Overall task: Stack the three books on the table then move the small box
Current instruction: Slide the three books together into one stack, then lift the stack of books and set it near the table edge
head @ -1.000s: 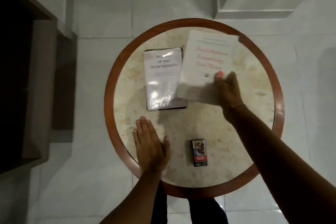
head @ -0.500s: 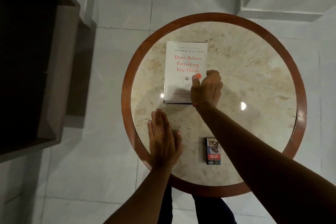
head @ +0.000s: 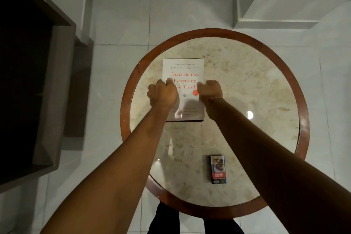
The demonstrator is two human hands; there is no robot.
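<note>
A white book with red lettering [head: 185,70] lies on top of a stack on the left half of the round marble table [head: 256,100]. The books under it are hidden apart from a dark edge at the stack's near side. My left hand [head: 163,95] grips the stack's left edge, thumb on the cover. My right hand [head: 209,90] grips the right edge the same way. A small blue and red box [head: 218,169] lies flat near the table's front, between my forearms, touched by neither hand.
The table has a raised brown wooden rim [head: 303,129]. A dark wooden piece of furniture [head: 47,91] stands on the tiled floor to the left. White steps [head: 275,5] rise beyond the table. My legs show under the near rim.
My right hand set the white book down on the other books. My left hand left the table's front and went to the stack's left edge. Both hands now hold the stack's sides.
</note>
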